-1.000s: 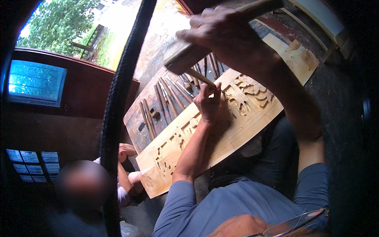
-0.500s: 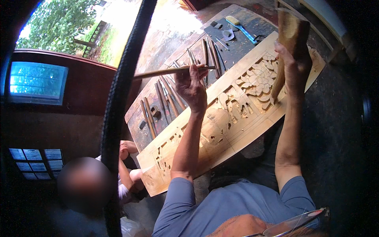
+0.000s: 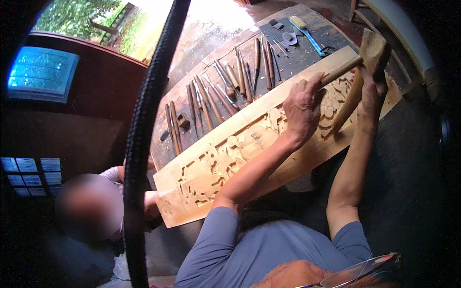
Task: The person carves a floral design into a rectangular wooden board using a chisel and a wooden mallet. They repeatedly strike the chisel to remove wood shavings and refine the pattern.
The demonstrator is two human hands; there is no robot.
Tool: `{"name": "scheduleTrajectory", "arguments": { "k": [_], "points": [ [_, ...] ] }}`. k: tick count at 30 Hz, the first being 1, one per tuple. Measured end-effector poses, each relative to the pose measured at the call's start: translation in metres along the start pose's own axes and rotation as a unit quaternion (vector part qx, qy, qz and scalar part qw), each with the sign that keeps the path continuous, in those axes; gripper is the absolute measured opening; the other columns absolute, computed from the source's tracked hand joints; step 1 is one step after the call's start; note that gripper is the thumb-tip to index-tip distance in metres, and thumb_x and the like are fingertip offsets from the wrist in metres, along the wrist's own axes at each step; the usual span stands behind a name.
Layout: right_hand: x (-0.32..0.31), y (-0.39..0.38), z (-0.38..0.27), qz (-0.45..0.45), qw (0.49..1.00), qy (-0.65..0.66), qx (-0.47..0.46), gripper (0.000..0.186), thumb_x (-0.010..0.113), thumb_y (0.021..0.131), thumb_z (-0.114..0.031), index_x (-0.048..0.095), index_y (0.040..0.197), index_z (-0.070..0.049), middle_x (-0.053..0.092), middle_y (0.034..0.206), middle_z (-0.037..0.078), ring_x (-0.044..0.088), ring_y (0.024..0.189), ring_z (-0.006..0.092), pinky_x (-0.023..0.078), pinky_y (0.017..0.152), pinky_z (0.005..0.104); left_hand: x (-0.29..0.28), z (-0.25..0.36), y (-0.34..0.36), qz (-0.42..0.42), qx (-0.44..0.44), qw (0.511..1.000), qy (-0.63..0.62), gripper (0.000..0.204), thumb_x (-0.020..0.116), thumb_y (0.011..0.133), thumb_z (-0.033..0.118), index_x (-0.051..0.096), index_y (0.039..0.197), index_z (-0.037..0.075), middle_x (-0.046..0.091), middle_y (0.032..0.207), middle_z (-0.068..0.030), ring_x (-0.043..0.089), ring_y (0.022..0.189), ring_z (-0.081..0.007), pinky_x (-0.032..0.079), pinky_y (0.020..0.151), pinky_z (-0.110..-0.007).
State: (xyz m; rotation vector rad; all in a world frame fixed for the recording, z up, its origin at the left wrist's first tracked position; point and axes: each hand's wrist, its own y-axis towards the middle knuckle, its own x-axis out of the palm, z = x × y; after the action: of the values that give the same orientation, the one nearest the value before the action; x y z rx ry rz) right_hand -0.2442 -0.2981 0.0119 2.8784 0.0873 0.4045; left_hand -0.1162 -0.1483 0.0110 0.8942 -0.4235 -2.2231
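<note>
Most of the long wooden panel (image 3: 269, 144) is carved already; plain wood remains along its edges. My left hand (image 3: 303, 106) grips a chisel (image 3: 342, 71) tightly, my right hand (image 3: 372, 91) closes on the mallet (image 3: 365, 67).

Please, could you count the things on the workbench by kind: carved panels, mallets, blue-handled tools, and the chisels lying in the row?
Carved wooden panel: 1
Wooden mallet, in the right hand: 1
Tool handle gripped by the left hand, its tip hidden: 1
Blue-handled tool: 1
Row of chisels: about 18; they overlap, so this count is not exact
Total: about 22
</note>
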Motion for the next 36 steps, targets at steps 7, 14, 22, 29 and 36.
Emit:
{"name": "scheduleTrajectory", "arguments": {
  "k": [7,14,22,29,36],
  "points": [
    [-0.004,0.006,0.000,0.009,0.999,-0.005,0.038,0.036,0.079,0.088,-0.011,0.067,0.120,0.000,0.075,0.100,0.009,0.073,0.086,0.0170,0.061,0.075,0.0315,0.025,-0.016,0.007,0.026,-0.015,0.998,0.061,0.027,0.074,0.094,0.023,0.071,0.121,0.021,0.058,0.081,-0.0099,0.063,0.075,-0.0302,0.047,0.063,-0.044],
    [-0.001,0.000,-0.008,0.013,0.998,-0.017,0.053,0.041,0.081,0.087,-0.013,0.067,0.123,0.001,0.076,0.104,0.010,0.072,0.089,0.0166,0.059,0.076,0.0302,0.036,-0.029,0.005,0.017,-0.045,0.998,0.027,0.020,0.074,0.093,0.022,0.072,0.112,0.017,0.065,0.089,-0.0112,0.067,0.078,-0.0336,0.051,0.067,-0.045],
    [-0.008,0.009,-0.018,-0.011,0.995,-0.097,0.036,0.036,0.081,0.087,-0.020,0.068,0.115,-0.001,0.072,0.097,0.008,0.069,0.081,0.0159,0.056,0.073,0.0292,0.037,-0.037,0.007,0.012,-0.036,0.999,0.013,0.018,0.072,0.096,0.021,0.073,0.112,0.013,0.069,0.095,-0.0120,0.069,0.084,-0.0338,0.053,0.071,-0.044],
    [-0.021,0.031,-0.034,-0.125,0.916,-0.371,-0.082,0.053,0.080,0.084,-0.019,0.063,0.131,0.000,0.073,0.112,0.015,0.072,0.097,0.0250,0.056,0.089,0.0363,0.039,-0.047,0.007,0.025,-0.033,0.999,0.016,0.017,0.070,0.097,0.022,0.073,0.109,0.010,0.067,0.091,-0.0136,0.067,0.083,-0.0354,0.052,0.072,-0.045],
    [-0.022,0.064,-0.007,-0.210,0.873,-0.434,-0.071,0.063,0.078,0.078,-0.013,0.060,0.138,-0.001,0.071,0.126,0.017,0.069,0.112,0.0260,0.052,0.100,0.0376,0.040,-0.047,0.008,0.061,-0.047,0.997,0.026,0.018,0.070,0.097,0.019,0.073,0.108,0.006,0.066,0.090,-0.0163,0.065,0.084,-0.0365,0.051,0.074,-0.045]
  ]
}}
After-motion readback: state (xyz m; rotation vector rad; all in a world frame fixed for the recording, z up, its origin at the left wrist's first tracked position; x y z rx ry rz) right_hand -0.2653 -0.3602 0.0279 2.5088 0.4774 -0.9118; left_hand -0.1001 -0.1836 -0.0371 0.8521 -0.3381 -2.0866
